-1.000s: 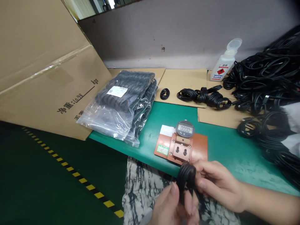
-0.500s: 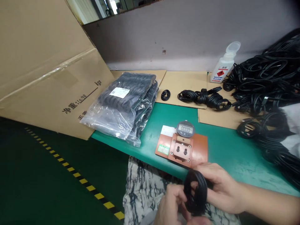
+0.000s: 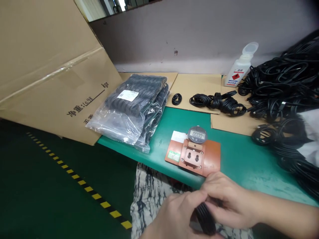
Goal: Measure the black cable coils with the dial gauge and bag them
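Note:
My left hand (image 3: 174, 215) and my right hand (image 3: 224, 199) meet over my lap at the bottom of the view, both closed around a small coil of black cable (image 3: 205, 219). Most of the coil is hidden between my fingers. Just beyond my hands, on the green bench (image 3: 236, 156), lies a brown fixture plate (image 3: 193, 156) with two round holes and a digital gauge (image 3: 197, 134) reading 0.000.
Clear bags of coiled black cables (image 3: 132, 109) lie left of the fixture. A large cardboard box (image 3: 50, 66) leans at the far left. Loose coils (image 3: 216, 101) rest on cardboard sheets, a big cable pile (image 3: 286, 93) fills the right, and a white bottle (image 3: 240, 64) stands by the wall.
The coil has sunk lower between my hands. My left hand has closed over it, so less of the coil shows than before.

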Tool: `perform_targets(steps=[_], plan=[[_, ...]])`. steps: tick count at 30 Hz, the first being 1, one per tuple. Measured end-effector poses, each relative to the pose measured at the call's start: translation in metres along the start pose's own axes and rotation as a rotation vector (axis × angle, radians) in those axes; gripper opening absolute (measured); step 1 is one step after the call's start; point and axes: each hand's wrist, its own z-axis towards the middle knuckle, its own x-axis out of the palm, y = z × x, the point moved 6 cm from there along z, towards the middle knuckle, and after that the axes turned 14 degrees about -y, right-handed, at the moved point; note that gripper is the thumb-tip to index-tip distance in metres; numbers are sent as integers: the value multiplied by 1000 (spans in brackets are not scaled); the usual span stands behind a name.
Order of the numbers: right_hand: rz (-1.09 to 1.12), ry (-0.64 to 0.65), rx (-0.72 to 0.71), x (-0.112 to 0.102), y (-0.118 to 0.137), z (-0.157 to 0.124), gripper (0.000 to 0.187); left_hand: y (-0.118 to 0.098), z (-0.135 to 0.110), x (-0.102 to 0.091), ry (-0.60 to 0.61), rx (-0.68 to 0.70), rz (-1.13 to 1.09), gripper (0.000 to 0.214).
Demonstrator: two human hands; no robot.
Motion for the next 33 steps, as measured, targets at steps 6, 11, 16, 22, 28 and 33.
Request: perform_targets(steps=[6, 11, 16, 22, 28, 33], plan=[[54, -79, 80, -9, -3, 1, 32, 30, -19, 8, -221, -192, -262, 81], [83, -116, 49, -10, -1, 2, 36, 23, -13, 23, -152, -387, -917, 85], [-5, -66, 8, -6, 1, 2, 36, 20, -4, 22, -34, -485, -733, 34], [-29, -40, 7, -7, 2, 2, 36, 13, 6, 16, 16, -233, -303, 35], [-3, -66, 6, -9, 2, 0, 36, 6, 8, 15, 29, -37, -155, 31], [2, -155, 36, -11, -2, -6, 37, -4, 13, 11, 3, 84, -161, 32]])
